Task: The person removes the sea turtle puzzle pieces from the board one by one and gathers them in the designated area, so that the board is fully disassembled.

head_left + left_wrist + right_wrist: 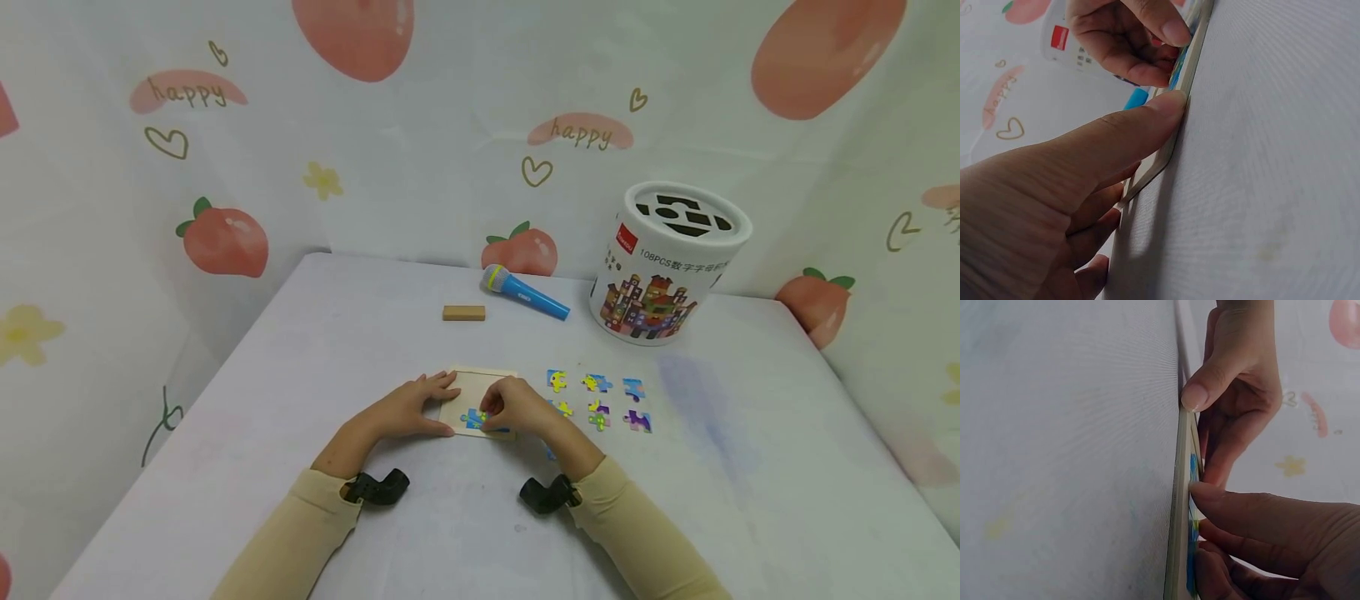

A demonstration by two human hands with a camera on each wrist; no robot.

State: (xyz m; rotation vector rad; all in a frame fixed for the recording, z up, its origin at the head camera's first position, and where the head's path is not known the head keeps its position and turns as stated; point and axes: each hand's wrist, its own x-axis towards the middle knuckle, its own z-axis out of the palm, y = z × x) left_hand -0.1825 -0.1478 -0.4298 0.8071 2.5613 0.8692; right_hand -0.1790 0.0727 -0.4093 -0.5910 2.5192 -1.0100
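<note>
A shallow wooden puzzle tray (472,385) lies on the table, with blue and yellow puzzle pieces (472,419) along its near side. My left hand (408,408) grips the tray by its left end, thumb at the near corner and fingers at the far one. Over the near right part of the tray, my right hand (517,407) has its thumb and fingers curled down, pinching a puzzle piece (1192,506) against the tray. The fingers largely hide that piece. In the left wrist view, the left thumb (1163,106) presses on the tray's edge.
Several loose puzzle pieces (597,383) lie in rows right of the tray, some partly behind the right arm. Farther back are a wooden block (463,313), a blue toy microphone (532,296) and a large white bucket (667,267). A patterned cloth hangs behind the table.
</note>
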